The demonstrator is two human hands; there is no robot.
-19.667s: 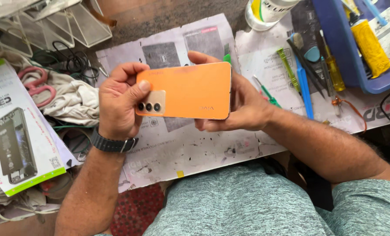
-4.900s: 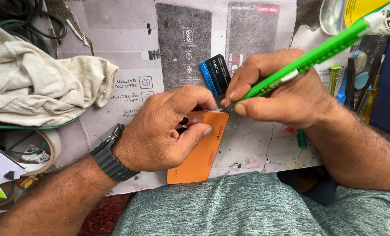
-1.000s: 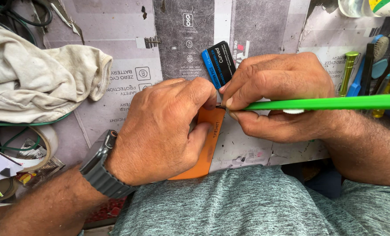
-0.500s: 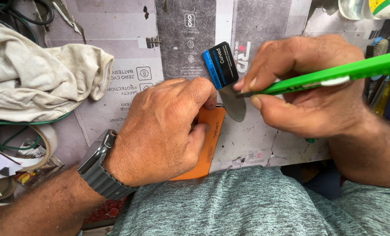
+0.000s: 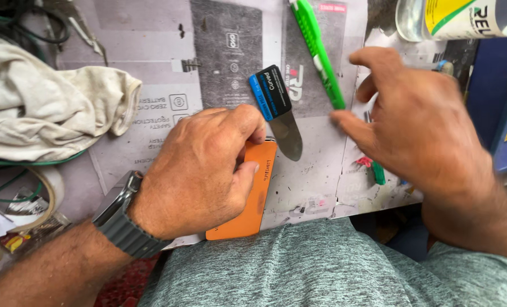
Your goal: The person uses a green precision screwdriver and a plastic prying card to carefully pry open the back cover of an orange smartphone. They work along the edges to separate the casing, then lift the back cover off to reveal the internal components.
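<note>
The green-handled tool has left the right hand: half a second ago it was gripped like a pen with its tip at the phone's edge, and now it lies free on the printed paper sheet, just beyond the right fingertips, slanting away from the person. The right fingers are spread and released, holding nothing, and the hand is blurred as if moving.

The left hand has not shifted. It presses down on the orange phone, palm and fingers curled over the upper end so that only the lower half and one long edge show past the knuckles. The phone lies back-up on the table, at its near edge.

The thin metal pry blade with the blue-and-black grip sits just past the left index fingertip, its rounded steel end pointing at the phone's top corner; whether it is wedged into the seam cannot be told.

In my judgement the work has passed from the green tool to another, with the blade left as a placeholder.

A crumpled beige cloth lies beyond the left wrist, which wears a dark watch.
</note>
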